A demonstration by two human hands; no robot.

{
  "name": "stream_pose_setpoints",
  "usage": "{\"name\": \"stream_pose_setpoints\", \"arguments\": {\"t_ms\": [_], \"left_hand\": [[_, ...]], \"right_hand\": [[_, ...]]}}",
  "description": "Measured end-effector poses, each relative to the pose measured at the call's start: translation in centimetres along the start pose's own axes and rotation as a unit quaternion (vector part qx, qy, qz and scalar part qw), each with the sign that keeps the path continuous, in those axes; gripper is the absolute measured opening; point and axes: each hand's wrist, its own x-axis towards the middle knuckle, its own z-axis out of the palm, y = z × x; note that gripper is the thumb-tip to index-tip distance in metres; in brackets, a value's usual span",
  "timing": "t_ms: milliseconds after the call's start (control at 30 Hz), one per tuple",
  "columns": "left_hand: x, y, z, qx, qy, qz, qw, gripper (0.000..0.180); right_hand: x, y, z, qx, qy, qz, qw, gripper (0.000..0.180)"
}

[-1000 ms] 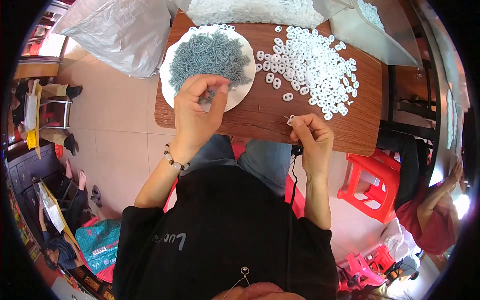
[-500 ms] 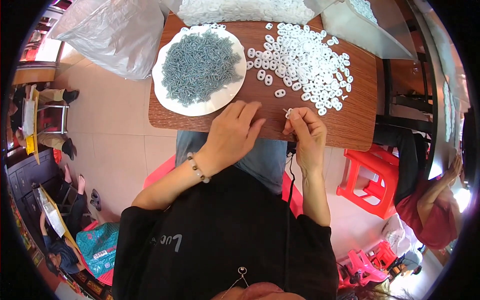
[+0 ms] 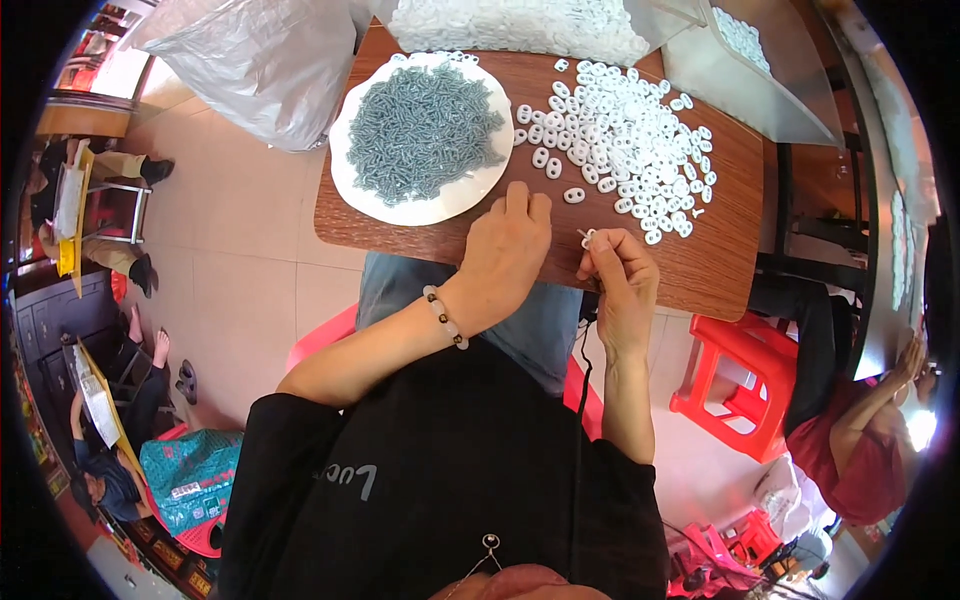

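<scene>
My right hand (image 3: 622, 275) is closed in a pinch at the table's near edge. Between its thumb and forefinger is a small white two-hole plastic piece (image 3: 588, 240), with a thin screw-like pin sticking out of it. My left hand (image 3: 505, 248), a beaded bracelet at its wrist, reaches over the near edge between the plate and my right hand. Its fingers point forward and its thumb is hidden; no object shows in it. A white plate (image 3: 437, 212) heaped with small grey screws (image 3: 420, 135) stands at the left. Right of it lies a pile of white two-hole pieces (image 3: 630, 135).
The brown wooden table (image 3: 700, 265) has rounded corners. Clear-sided bins (image 3: 520, 28) of white pieces stand along its far side. A grey plastic bag (image 3: 265, 75) is at far left, a red stool (image 3: 735, 385) at right. Other people sit on both sides.
My left hand has moved right, toward my right hand, and its fingers now point more forward. My right hand keeps its pinch on the white piece. The view has shifted slightly.
</scene>
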Motion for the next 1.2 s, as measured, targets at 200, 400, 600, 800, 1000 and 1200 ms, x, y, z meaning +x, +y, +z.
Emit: {"name": "stream_pose_setpoints", "arguments": {"t_ms": [200,400,600,800,1000,1200], "left_hand": [[-0.5,-0.3,-3.0,-0.118,0.050,0.030,0.991,0.011],[2.1,-4.8,-8.8,0.028,0.126,0.018,0.992,0.014],[4.3,-6.7,-6.7,-0.008,0.100,0.157,0.983,0.014],[4.3,-8.4,-7.4,0.026,0.069,0.132,0.989,0.009],[3.5,-8.2,-9.1,-0.016,0.113,0.100,0.988,0.010],[3.9,-5.2,-7.9,-0.097,0.104,0.066,0.988,0.010]], "right_hand": [[0.0,0.2,-0.1,0.005,-0.007,-0.009,1.000,0.015],[0.0,0.1,-0.1,0.000,-0.004,-0.007,1.000,0.015],[0.2,0.1,0.3,-0.019,-0.004,-0.008,1.000,0.016],[0.2,0.1,0.0,-0.003,0.007,0.016,1.000,0.016],[0.5,-0.1,0.0,-0.008,0.008,0.013,1.000,0.015],[0.4,-0.2,-0.2,-0.004,0.005,0.019,1.000,0.014]]}}
